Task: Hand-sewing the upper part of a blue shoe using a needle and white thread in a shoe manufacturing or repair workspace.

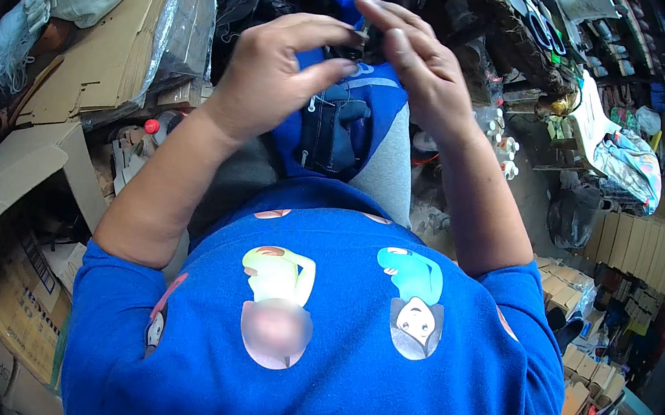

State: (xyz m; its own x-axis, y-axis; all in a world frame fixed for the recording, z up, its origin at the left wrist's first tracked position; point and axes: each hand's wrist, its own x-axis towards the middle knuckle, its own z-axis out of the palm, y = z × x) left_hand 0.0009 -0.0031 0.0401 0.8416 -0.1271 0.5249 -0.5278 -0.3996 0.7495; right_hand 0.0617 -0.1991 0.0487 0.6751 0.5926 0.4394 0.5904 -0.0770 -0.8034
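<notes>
Both my hands are raised close together above my lap. My left hand point(271, 65) curls its thumb and index finger around a small dark thing point(353, 49) at the fingertips, too small to name. Beside it, my right hand point(430, 67) has its fingers stretched out toward the upper left, with the thumb raised; I see nothing held in it. Below the hands, a dark blue denim piece point(333, 134) with pale cords lies on bright blue cloth point(383, 90) over my lap.
An opened cardboard box point(13, 167) stands at the left, below flattened cardboard point(107, 59). A bottle with a red cap point(157, 127) is near my left forearm. Scissors point(541, 30) lie at the upper right. Stacked cardboard pieces point(635, 250) and a white chair point(593, 114) with cloth are on the right.
</notes>
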